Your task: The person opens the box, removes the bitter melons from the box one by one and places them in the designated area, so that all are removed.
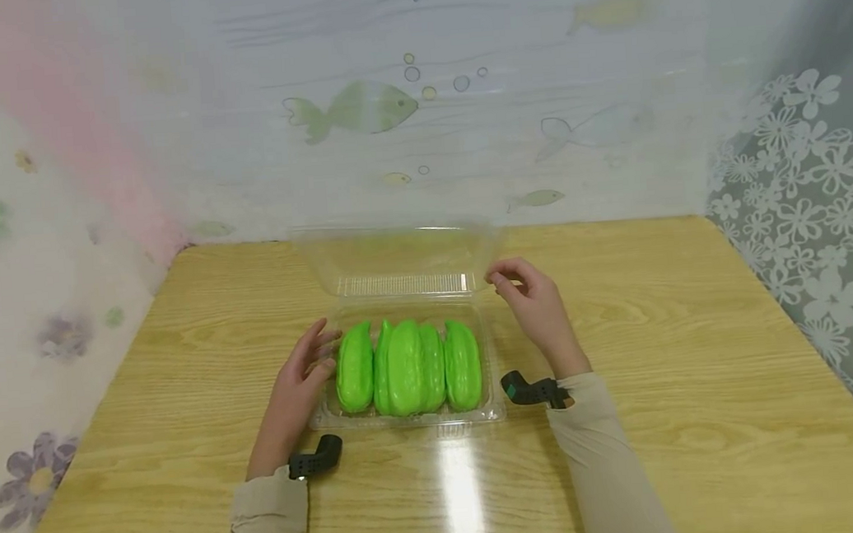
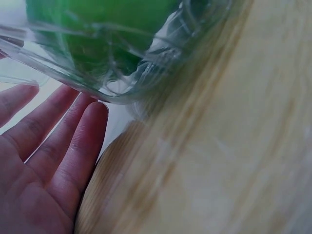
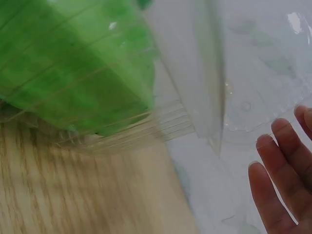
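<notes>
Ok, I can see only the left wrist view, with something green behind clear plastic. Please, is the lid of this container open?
Observer: Yes, the head view shows the clear lid raised at the far edge of the container.
Operator: Thank you. And where is the right hand?
Observer: The right hand is beside the lid's lower right corner; I cannot tell if it grips it.
Operator: How many green pieces are inside, please?
Observer: I count five green pieces, side by side.
</notes>
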Demonstrator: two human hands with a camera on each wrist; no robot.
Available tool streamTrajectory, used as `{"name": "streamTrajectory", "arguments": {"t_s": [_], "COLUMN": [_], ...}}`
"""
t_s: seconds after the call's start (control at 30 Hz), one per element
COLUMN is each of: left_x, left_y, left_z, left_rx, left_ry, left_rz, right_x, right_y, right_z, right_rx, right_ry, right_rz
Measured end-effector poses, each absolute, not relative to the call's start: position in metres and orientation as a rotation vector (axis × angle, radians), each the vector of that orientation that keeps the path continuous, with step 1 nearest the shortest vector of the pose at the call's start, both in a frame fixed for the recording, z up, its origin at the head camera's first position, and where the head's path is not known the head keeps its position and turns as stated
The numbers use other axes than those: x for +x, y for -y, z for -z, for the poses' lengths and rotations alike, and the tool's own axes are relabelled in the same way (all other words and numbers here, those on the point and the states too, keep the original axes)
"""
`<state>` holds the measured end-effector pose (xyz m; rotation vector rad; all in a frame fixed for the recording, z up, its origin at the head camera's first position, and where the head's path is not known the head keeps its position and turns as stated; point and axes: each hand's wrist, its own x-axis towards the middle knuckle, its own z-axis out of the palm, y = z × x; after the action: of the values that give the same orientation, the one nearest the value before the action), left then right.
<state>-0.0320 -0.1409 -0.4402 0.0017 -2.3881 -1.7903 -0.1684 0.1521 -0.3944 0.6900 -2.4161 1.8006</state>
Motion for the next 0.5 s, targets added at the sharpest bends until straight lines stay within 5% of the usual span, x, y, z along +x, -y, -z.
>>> {"name": "streamTrajectory", "arguments": {"t_s": [0.5], "left_x": [-0.032], "left_y": [0.14], "left_z": [0.442], "left_rx": [0.034], "left_ry": [2.379], "left_rz": [1.792], "right_x": [-0.18], "right_y": [-0.154], "right_z": [0.417], "right_rx": [0.729], "right_ry": [2.475], "right_rz": [-1.739]}}
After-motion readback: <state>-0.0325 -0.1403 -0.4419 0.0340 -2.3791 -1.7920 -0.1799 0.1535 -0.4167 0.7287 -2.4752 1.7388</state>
